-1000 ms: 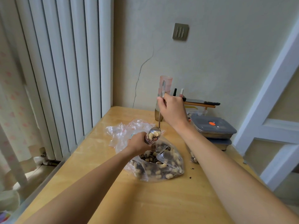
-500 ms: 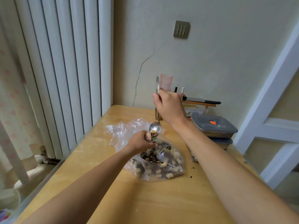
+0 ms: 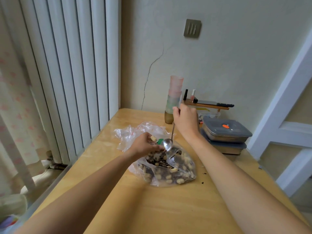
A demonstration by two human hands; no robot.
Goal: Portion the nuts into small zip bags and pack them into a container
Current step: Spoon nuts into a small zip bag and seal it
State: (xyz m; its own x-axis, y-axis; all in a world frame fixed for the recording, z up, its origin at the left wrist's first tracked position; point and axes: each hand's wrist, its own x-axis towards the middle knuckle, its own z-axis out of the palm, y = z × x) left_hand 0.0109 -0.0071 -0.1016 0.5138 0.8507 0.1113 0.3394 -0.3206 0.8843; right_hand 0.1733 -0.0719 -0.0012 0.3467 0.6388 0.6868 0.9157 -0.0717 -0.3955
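The table carries everything, and I work near its far end so the big bag of nuts can lie slumped just under my hands, mouth up, where the spoon reaches in easily. Beyond my right hand stand the stacked lidded containers, close enough, I judge, to take the filled bags later. Behind that same hand rises a stack of cups, with a shelf of small bottles beside it; both sit close to the handle's top, so a careless lift could knock them.

My right hand is curled round the upper end of the spoon, holding it nearly upright with the bowl down, which looks empty, just beside my left hand. The left pinches a small zip bag at its mouth, a few nuts showing at my fingertips, held directly over the big bag so spills drop back in. Crumpled spare bags lie past my left hand. Dark crumbs dot the table to the right.
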